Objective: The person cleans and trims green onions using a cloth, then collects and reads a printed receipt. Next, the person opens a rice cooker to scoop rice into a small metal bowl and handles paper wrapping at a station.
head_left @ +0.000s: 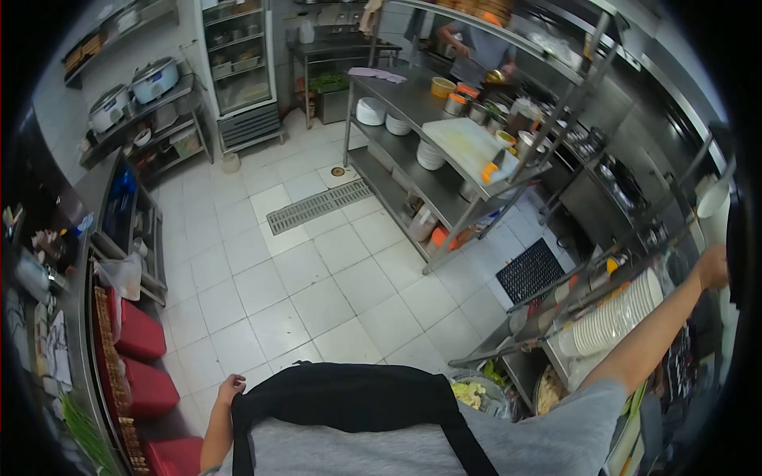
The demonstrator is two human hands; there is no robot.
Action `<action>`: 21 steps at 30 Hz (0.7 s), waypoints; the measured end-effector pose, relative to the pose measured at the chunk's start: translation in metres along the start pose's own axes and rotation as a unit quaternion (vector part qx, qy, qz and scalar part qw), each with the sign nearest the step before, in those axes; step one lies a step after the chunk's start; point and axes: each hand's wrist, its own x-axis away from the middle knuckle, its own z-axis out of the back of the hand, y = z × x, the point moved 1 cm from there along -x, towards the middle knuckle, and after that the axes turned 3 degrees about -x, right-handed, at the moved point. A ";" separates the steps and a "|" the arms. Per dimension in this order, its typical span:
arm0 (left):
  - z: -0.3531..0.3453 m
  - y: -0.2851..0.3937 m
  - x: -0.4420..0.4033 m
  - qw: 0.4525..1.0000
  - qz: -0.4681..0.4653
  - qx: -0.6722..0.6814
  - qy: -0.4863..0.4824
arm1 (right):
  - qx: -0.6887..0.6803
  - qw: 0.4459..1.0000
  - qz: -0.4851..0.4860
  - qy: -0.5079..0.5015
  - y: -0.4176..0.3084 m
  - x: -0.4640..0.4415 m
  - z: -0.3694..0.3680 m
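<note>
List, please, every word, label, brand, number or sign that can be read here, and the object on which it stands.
No text can be read.
Two white, rounded rice cookers: any front markings are too small and blurred.
White round containers stacked in clear plastic: no readable print.

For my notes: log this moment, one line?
left hand: lowered, loosely curled | right hand: outstretched near white spoon-shaped utensil | right grip: unclear

Left hand [230, 389]: low, beside black apron [341, 389]; fingers loosely bent.
Right hand [714, 266]: arm stretched to far right, just below white ladle [712, 200]; grip unclear.
Below right arm: white bowls [619, 313], stacked, plastic-wrapped.
Steel table [394, 97]: cutting board [464, 136] on top, white dishes [431, 155] on shelf beneath.
Tiled floor [317, 309]: drain grate [321, 206], black mat [530, 270].
Far side: co-worker [484, 54] in grey; glass-fronted fridge [238, 59].
</note>
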 end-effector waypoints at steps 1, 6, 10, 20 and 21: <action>0.004 0.023 0.002 1.000 -0.002 -0.009 -0.009 | -0.086 0.996 0.014 0.007 -0.032 0.008 0.001; 0.013 -0.005 -0.025 0.996 0.032 -0.079 0.009 | -0.556 0.816 0.066 -0.143 -0.320 0.141 0.099; 0.029 -0.085 -0.056 0.990 0.120 -0.072 0.006 | -0.604 0.672 0.258 -0.342 -0.511 0.263 0.165; 0.164 -0.132 -0.157 0.971 0.197 -0.019 0.131 | -0.268 0.284 0.472 -0.791 -0.584 0.839 0.208; 0.191 -0.105 -0.165 0.967 0.203 -0.043 0.150 | -0.207 0.239 0.466 -0.826 -0.558 0.875 0.214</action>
